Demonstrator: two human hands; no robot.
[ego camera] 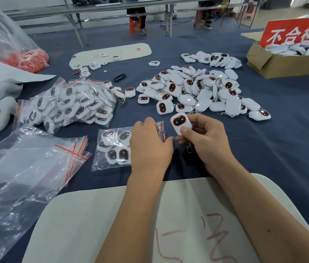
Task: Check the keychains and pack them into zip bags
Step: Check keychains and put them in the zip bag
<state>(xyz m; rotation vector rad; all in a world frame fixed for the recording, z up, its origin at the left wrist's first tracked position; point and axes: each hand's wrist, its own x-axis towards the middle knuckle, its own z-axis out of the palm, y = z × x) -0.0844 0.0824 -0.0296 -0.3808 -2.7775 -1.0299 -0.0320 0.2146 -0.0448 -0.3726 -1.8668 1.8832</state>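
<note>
Blue table [282,149]: right hand [205,141] pinches keychain [180,123]; left hand [150,145] on zip bag [112,147].

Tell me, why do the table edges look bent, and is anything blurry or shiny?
Head view: wide-angle lens bows the far tables and stretches the corners; empty zip bags throw white glare; the loose keychain pile shows small highlights; the cardboard box at the right edge looks soft.

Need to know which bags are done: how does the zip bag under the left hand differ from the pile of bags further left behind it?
The zip bag under the left hand lies alone and flat, holding only a few keychains. The pile of filled bags is several bags heaped together, each stuffed fuller. The left hand rests on the single bag's mouth end; nothing touches the pile. Both are clear with red zip strips, holding white keychains.
</note>
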